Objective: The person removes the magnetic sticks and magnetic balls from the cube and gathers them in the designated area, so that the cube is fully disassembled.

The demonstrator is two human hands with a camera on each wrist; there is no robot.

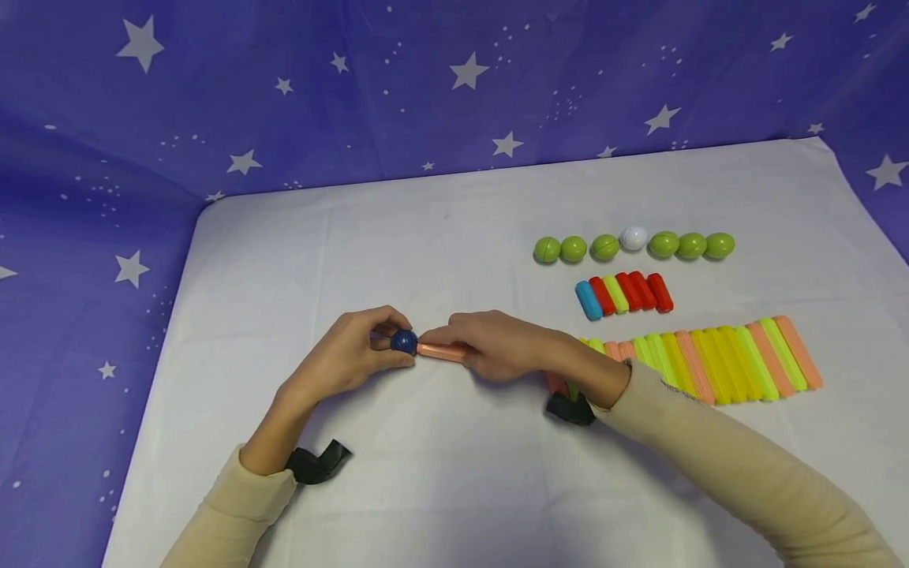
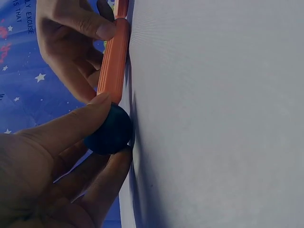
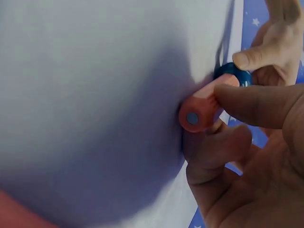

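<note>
Near the middle of the white table, my left hand [image 1: 348,351] pinches a dark blue ball [image 1: 404,341] between thumb and fingers. My right hand [image 1: 500,345] grips a ridged salmon-orange rod [image 1: 442,353] by its right part. The rod's left end meets the ball, as the left wrist view also shows with the ball [image 2: 111,130] against the rod [image 2: 114,66]. A round grey spot marks the rod's other end [image 3: 192,118] in the right wrist view. Both things are held low over the cloth; whether they touch it is unclear.
At the right lies a long row of yellow, lime and salmon rods [image 1: 724,363], partly behind the right forearm. Beyond it are short red, blue and lime rods [image 1: 618,293], then several green balls [image 1: 663,244] with one white ball [image 1: 634,238]. Purple starry cloth [image 1: 398,95] borders the table.
</note>
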